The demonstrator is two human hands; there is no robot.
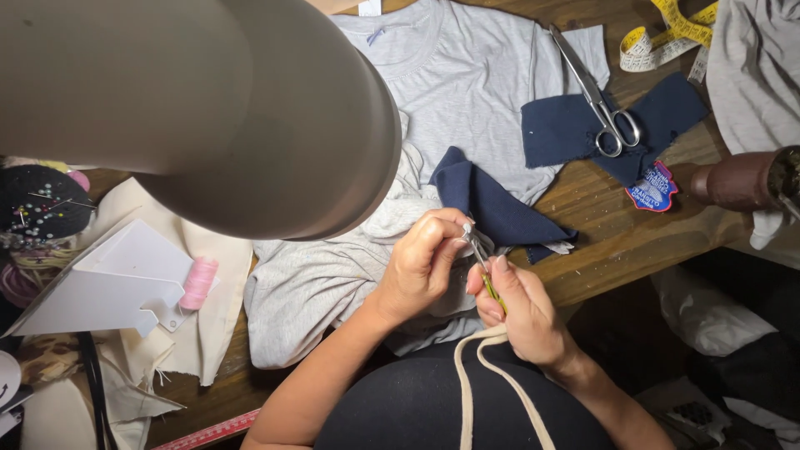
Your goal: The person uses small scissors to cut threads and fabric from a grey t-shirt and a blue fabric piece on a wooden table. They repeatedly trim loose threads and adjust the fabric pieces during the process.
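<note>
Both hands meet just off the near edge of the wooden counter (608, 242), above the person's lap. The left hand (421, 267) is curled, its thumb and forefinger pinched together on a fold of the light grey knit garment (325, 283) right at the metal tip of a small tool. The right hand (525, 312) is closed around that small tool (486, 271), a slim thing with a yellow-green handle and a thin shiny point; what kind of tool it is cannot be told. Its long axis runs on a slant, handle low in the right hand and point up and away toward the left fingertips, so the two hands touch or nearly touch at the working spot, with the left hand the nearer to the cloth. The grey cloth is soft and rumpled and hangs over the near edge of the counter; a folded navy fabric piece (492, 204) lies just beyond the hands. Farther back a grey T-shirt (467, 83) lies flat, and toward the far right corner steel scissors (600, 100) rest on another navy scrap (567, 129), near a coiled yellow tape measure (667, 33). At the left edge sit a pink thread spool (198, 282) and a dark pincushion (37, 204) stuck with bright pins. A pale lamp shade (208, 108) fills the upper left.
</note>
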